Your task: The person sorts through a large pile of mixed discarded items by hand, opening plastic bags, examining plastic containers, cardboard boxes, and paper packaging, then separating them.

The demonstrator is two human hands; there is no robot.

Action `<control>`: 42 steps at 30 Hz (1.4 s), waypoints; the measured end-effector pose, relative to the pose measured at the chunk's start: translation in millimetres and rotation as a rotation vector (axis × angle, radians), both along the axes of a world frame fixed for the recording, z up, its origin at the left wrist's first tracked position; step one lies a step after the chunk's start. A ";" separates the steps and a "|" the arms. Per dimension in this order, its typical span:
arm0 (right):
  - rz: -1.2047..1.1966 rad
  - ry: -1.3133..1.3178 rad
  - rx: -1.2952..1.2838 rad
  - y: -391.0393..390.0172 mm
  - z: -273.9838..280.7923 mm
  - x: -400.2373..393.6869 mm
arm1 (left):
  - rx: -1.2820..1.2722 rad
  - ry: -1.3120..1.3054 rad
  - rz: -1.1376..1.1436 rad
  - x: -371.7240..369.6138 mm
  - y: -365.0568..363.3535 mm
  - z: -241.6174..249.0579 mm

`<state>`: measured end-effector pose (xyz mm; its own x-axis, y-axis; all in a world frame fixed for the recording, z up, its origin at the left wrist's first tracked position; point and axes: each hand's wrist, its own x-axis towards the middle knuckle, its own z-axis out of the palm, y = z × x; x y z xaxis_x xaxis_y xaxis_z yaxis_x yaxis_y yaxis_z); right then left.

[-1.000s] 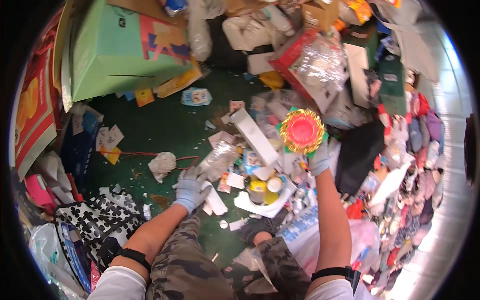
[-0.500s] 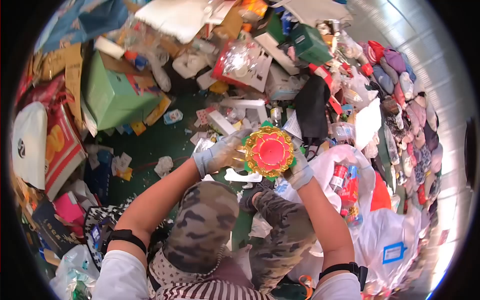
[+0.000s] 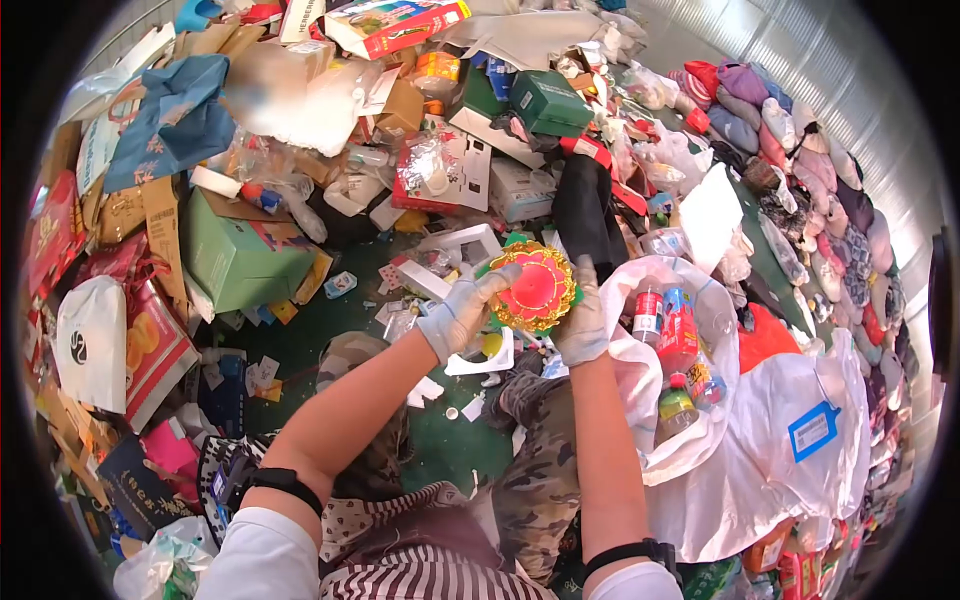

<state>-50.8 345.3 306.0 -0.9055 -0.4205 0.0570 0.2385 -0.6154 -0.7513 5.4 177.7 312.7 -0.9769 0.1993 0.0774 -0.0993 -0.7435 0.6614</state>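
A round flower-shaped ornament (image 3: 535,287), with a pink-red centre, gold rim and green petal tips, is held up in front of my knees. My left hand (image 3: 470,307), in a pale glove, grips its left side with the thumb on the rim. On its right side, my right hand (image 3: 582,318), also gloved, is closed around the edge, and the fingers behind are partly hidden. Beneath the ornament lies a white plastic frame (image 3: 490,361). To the right of my right hand, an open white bag (image 3: 633,385) holds several bottles (image 3: 678,330).
A green box (image 3: 240,262) and a red gift box (image 3: 155,345) stand at the left. Mixed packaging surrounds a red-and-white box (image 3: 445,170) ahead. A heap of stuffed cloth items (image 3: 820,190) runs along the right. A white sack (image 3: 760,470) lies at lower right.
The view has shifted, showing more of the heap ahead and the bottles in the bag. Both my hands still hold the ornament, now tilted somewhat differently. My head-covered knee view has opened, revealing more floor.
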 end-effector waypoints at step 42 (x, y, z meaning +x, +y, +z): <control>-1.748 0.856 0.741 319.7 204.4 172.3 | -0.258 -0.292 0.045 -13.3 -21.9 -10.2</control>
